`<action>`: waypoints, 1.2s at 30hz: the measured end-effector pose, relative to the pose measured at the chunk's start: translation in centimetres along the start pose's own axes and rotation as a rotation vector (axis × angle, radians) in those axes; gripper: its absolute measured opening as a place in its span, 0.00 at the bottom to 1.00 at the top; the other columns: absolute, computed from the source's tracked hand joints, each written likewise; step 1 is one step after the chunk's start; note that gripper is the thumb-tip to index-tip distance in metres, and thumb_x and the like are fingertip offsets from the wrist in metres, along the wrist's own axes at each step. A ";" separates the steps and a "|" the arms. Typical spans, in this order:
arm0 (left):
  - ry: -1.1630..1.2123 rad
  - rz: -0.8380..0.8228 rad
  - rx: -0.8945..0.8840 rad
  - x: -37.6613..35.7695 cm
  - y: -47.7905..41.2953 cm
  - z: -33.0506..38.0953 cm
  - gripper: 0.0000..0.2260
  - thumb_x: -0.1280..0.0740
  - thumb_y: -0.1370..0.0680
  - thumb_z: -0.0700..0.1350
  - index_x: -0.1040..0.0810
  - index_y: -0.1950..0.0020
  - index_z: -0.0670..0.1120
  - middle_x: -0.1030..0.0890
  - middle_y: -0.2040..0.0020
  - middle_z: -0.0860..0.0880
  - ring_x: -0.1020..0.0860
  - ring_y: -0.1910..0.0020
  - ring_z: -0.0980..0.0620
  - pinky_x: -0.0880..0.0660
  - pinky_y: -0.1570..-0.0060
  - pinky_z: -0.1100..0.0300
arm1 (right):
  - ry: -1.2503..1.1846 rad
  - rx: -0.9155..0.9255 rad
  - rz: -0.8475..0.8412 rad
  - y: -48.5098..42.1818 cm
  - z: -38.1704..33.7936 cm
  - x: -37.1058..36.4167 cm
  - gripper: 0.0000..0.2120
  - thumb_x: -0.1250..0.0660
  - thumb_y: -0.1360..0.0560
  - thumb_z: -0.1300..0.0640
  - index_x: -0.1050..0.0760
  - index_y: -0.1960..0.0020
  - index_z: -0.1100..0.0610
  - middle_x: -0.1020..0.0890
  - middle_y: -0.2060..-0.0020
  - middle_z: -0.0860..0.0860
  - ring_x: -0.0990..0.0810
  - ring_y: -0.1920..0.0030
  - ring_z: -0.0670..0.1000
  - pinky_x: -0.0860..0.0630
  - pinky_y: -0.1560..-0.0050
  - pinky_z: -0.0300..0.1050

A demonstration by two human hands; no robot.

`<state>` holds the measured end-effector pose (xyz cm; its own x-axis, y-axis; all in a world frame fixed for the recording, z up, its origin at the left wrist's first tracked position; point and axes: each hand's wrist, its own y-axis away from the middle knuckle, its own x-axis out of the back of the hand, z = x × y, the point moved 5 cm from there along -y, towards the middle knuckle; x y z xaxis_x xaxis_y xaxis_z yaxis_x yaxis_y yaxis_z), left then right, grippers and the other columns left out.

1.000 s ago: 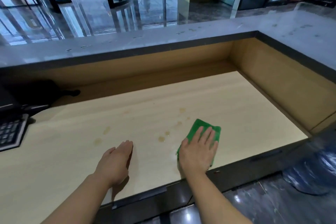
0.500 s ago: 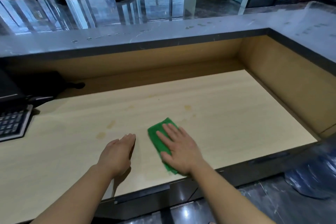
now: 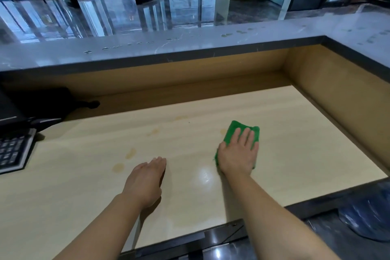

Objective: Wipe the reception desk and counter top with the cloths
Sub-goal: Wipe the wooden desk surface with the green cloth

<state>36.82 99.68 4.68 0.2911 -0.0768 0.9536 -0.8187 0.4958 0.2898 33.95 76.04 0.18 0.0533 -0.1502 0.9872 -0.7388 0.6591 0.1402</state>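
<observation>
Moved rightward across wooden desk (image 3: pixel 295 143) since half a second ago: green cloth (image 3: pixel 234 127), now well apart from left hand (image 3: pixel 145 181). Pressed flat beneath right hand (image 3: pixel 237 154), fingers straight. Left hand open, resting edge-on upon desk, holding nothing. Yellowish stains (image 3: pixel 130 152), possibly dried spills, between left hand and keyboard (image 3: pixel 12 152).
</observation>
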 end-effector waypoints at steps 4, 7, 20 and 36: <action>0.011 -0.017 -0.004 0.1 0.0 0.1 0.31 0.43 0.27 0.32 0.43 0.24 0.46 0.39 0.24 0.49 0.39 0.26 0.50 0.48 0.28 0.62 | 0.012 0.230 -0.006 2.5 -8.5 -1.0 0.32 0.60 0.19 0.44 0.65 0.22 0.58 0.62 0.23 0.59 0.64 0.23 0.59 0.59 0.24 0.58; 0.025 -0.011 0.011 0.2 -0.1 0.1 0.30 0.43 0.28 0.33 0.40 0.26 0.47 0.35 0.25 0.49 0.37 0.27 0.49 0.48 0.28 0.62 | 0.084 0.541 -0.058 3.8 -12.4 -1.9 0.31 0.59 0.18 0.44 0.65 0.21 0.54 0.63 0.23 0.56 0.66 0.23 0.56 0.61 0.23 0.56; -0.167 -0.030 -0.015 -0.3 -1.6 0.3 0.11 0.44 0.20 0.46 0.31 0.38 0.49 0.26 0.40 0.51 0.27 0.40 0.51 0.41 0.30 0.57 | 0.094 0.415 -0.096 -6.9 0.4 1.2 0.30 0.56 0.18 0.42 0.61 0.20 0.51 0.60 0.21 0.52 0.61 0.22 0.52 0.58 0.23 0.51; -0.070 0.110 -0.048 -0.4 -2.5 -0.6 0.19 0.41 0.25 0.57 0.29 0.37 0.50 0.28 0.35 0.51 0.31 0.34 0.49 0.40 0.31 0.56 | 0.093 0.617 -0.116 -1.5 -16.7 -1.5 0.29 0.60 0.17 0.45 0.64 0.21 0.54 0.63 0.22 0.55 0.66 0.23 0.55 0.62 0.23 0.55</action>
<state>39.06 99.01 3.52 0.1644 -0.0789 0.9832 -0.8186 0.5452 0.1806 46.14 87.59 -0.28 0.1940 -0.1121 0.9746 -0.9745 0.0924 0.2046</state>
